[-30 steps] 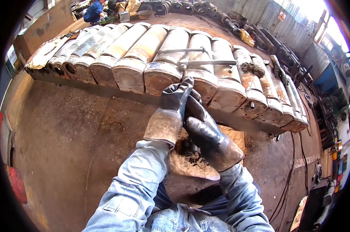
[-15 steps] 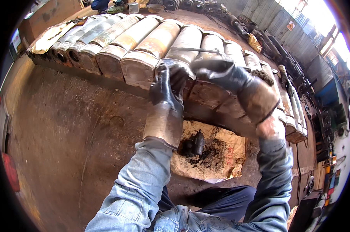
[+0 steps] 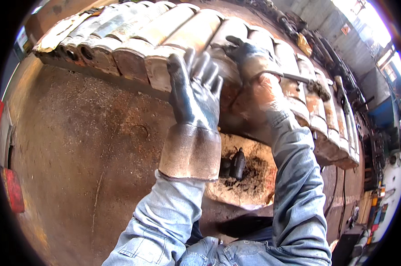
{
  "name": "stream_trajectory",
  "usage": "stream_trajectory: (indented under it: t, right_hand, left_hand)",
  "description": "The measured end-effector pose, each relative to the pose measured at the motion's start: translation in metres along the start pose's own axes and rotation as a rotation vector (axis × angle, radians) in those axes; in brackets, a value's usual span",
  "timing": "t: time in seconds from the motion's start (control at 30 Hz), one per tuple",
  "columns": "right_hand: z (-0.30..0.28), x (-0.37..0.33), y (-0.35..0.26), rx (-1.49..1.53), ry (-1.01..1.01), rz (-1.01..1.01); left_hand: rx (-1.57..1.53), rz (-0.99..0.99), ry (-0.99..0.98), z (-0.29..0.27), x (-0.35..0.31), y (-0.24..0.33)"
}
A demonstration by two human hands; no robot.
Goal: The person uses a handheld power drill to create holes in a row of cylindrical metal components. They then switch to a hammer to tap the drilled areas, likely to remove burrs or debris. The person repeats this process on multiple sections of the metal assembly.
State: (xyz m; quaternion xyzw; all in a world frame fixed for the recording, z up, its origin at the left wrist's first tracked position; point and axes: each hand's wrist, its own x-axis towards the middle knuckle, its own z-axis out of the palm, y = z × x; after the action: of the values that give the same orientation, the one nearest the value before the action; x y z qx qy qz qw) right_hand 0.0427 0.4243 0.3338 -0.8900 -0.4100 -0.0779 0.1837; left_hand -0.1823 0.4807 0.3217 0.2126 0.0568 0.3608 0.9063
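Note:
My left hand [image 3: 194, 97], in a dark coated work glove with a brown cuff, is raised before the row of metal cylinders [image 3: 189, 32]. Its fingers are spread and nothing is in them. My right hand [image 3: 253, 60], gloved alike, is over the cylinders, fingers pointing left. Beneath its wrist a rod-handled brush [image 3: 318, 90] with a shaggy, dirty head lies across the cylinders. Blur and the glove hide whether the fingers close round its handle. Below, between my forearms, a dark bottle-shaped part [image 3: 238, 165] lies on a spread tan sack [image 3: 259, 188] strewn with black debris.
Square-ended cylinders stand in a long row on a low support [image 3: 134, 87]. A red object [image 3: 14, 189] is at the left edge. Dark pipes and metal parts [image 3: 331, 53] are heaped by the far right wall. Cables [image 3: 342, 195] trail over the floor at right.
My left hand has drawn back from the cylinder end and its fingers have spread. My right hand has moved forward and over the cylinders. The view has shifted slightly.

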Motion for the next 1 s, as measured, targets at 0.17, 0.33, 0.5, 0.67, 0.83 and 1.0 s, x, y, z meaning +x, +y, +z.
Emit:
stream_trajectory:
  t: [0.17,0.33,0.5,0.67,0.83,1.0]
  right_hand:
    - [-0.019,-0.189,0.029,0.323,0.39,-0.088]
    - [0.069,-0.334,0.155,0.439,0.435,0.461]
    - [0.154,-0.472,0.153,0.323,-0.276,0.854]
    - [0.197,-0.49,0.124,0.265,-0.352,0.728]
    - [0.234,-0.466,0.117,0.358,-0.202,0.658]
    - [0.281,-0.434,0.113,0.474,-0.121,0.69]
  left_hand:
    - [0.057,0.053,-0.2,0.011,-0.008,-0.015]
    - [-0.104,0.031,-0.116,0.052,-0.048,-0.034]
    - [-0.13,-0.057,-0.201,0.043,-0.047,-0.039]
    - [-0.113,-0.086,-0.231,0.04,-0.036,-0.049]
    - [-0.11,-0.139,-0.201,0.04,-0.034,-0.057]
    - [-0.02,-0.115,-0.141,0.046,-0.039,-0.059]
